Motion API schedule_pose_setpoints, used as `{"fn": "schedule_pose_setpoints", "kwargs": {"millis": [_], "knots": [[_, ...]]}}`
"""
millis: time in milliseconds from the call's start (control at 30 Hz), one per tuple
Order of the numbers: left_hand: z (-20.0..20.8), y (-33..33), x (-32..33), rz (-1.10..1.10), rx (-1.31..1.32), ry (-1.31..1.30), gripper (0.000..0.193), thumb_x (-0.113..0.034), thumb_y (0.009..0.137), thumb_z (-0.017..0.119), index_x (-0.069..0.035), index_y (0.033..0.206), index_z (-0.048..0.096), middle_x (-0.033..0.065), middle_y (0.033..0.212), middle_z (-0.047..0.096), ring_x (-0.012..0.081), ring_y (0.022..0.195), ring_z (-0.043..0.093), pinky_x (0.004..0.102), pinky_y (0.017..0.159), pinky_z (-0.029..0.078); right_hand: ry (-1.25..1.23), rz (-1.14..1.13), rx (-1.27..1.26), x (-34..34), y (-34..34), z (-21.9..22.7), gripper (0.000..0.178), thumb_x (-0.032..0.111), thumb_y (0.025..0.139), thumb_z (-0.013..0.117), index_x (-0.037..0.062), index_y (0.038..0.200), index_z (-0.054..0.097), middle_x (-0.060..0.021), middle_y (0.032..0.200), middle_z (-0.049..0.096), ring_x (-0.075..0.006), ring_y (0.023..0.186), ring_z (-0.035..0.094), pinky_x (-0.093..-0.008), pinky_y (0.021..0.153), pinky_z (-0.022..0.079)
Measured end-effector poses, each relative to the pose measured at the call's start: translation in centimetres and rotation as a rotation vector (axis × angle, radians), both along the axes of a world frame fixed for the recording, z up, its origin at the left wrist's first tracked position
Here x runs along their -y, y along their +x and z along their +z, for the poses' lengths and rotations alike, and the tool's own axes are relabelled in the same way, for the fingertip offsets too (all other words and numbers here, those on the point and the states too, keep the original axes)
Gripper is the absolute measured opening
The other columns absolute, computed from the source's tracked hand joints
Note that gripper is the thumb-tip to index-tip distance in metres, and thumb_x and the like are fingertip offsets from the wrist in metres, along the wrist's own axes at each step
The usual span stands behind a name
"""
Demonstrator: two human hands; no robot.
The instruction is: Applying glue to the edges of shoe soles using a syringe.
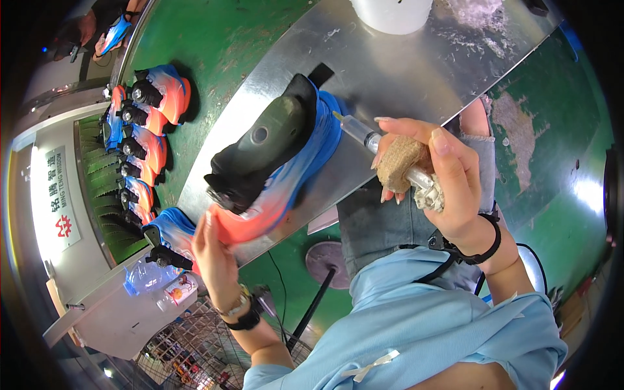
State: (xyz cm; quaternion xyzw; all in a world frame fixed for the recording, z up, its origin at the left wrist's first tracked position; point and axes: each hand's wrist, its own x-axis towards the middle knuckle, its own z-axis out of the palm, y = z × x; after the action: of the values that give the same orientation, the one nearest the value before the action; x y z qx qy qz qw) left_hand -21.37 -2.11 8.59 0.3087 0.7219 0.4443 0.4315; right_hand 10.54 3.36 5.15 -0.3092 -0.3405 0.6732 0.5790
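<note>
A blue-to-coral shoe with a dark shoe last inside rests on the metal tabletop. Fingers of my left hand close against its coral end; part of the grip is hidden. My right hand is closed round a clear syringe wrapped in a thick brown, sponge-like ring. Crumpled whitish material sits at the syringe's rear end, near the thumb. The syringe's yellowish tip points at the blue end of the shoe, a small distance off it.
Several similar shoes line the green surface at left, and another shoe lies beside my left hand. Plastic bottles lie below it. A white bucket stands at the far edge. Another person's hand holds a shoe at upper left.
</note>
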Motion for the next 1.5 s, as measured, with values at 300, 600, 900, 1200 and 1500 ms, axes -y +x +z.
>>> {"fn": "schedule_pose_setpoints", "kwargs": {"millis": [300, 600, 900, 1200, 1500], "knots": [[-3.6, 8.3, 5.9, -0.187, 0.667, -0.138, 0.043, -0.015, 0.074, 0.07, 0.005, 0.105, 0.048, 0.0119, 0.098, 0.061, 0.0168, 0.089, 0.06, 0.0298, 0.081, 0.048, -0.002, 0.011, 0.059, 1.6, -0.1, 0.5, 0.046, 0.028, 0.097, 0.025, -0.0046, 0.112, 0.054, -0.0075, 0.078, 0.06, -0.008, 0.06, 0.054, -0.0199, 0.053, 0.045], [-6.7, 11.0, 5.4, -0.299, 0.888, -0.011, 0.054, -0.018, 0.069, 0.071, 0.01, 0.109, 0.049, 0.015, 0.102, 0.06, 0.0195, 0.09, 0.061, 0.0316, 0.082, 0.048, -0.02, 0.112, 0.204, 4.6, 1.5, 2.3, 0.053, 0.035, 0.095, 0.018, -0.003, 0.117, 0.048, -0.0191, 0.083, 0.058, -0.0188, 0.058, 0.057, -0.0259, 0.049, 0.046], [-9.6, 14.9, 4.7, -0.229, 1.286, 0.093, 0.075, -0.023, 0.066, 0.075, 0.0, 0.126, 0.036, 0.0121, 0.12, 0.05, 0.0244, 0.109, 0.051, 0.0372, 0.091, 0.044, 0.1, 0.151, 0.212, 7.5, 3.9, 4.9, 0.044, 0.038, 0.096, 0.02, 0.0086, 0.109, 0.05, -0.0187, 0.077, 0.051, -0.0241, 0.057, 0.055, -0.0328, 0.05, 0.05], [-8.9, 20.8, -1.0, -0.273, 1.397, 0.135, 0.094, -0.03, 0.055, 0.084, -0.014, 0.131, 0.033, 0.0013, 0.136, 0.034, 0.0216, 0.129, 0.03, 0.0497, 0.105, 0.028, 0.003, -0.156, 0.285, 9.1, 4.9, 7.3, 0.061, 0.045, 0.094, 0.021, -0.0015, 0.094, 0.06, -0.0222, 0.076, 0.059, -0.0258, 0.06, 0.059, -0.0325, 0.054, 0.048], [-8.5, 22.3, -4.4, -0.34, 1.42, 0.203, 0.094, -0.028, 0.053, 0.085, -0.01, 0.13, 0.035, 0.0015, 0.132, 0.04, 0.0225, 0.129, 0.029, 0.0446, 0.107, 0.029, 0.173, -0.275, 0.355, 8.5, 4.7, 7.0, 0.049, 0.04, 0.095, 0.024, 0.0042, 0.108, 0.054, -0.0186, 0.07, 0.061, -0.0245, 0.059, 0.059, -0.0333, 0.055, 0.048]]}}
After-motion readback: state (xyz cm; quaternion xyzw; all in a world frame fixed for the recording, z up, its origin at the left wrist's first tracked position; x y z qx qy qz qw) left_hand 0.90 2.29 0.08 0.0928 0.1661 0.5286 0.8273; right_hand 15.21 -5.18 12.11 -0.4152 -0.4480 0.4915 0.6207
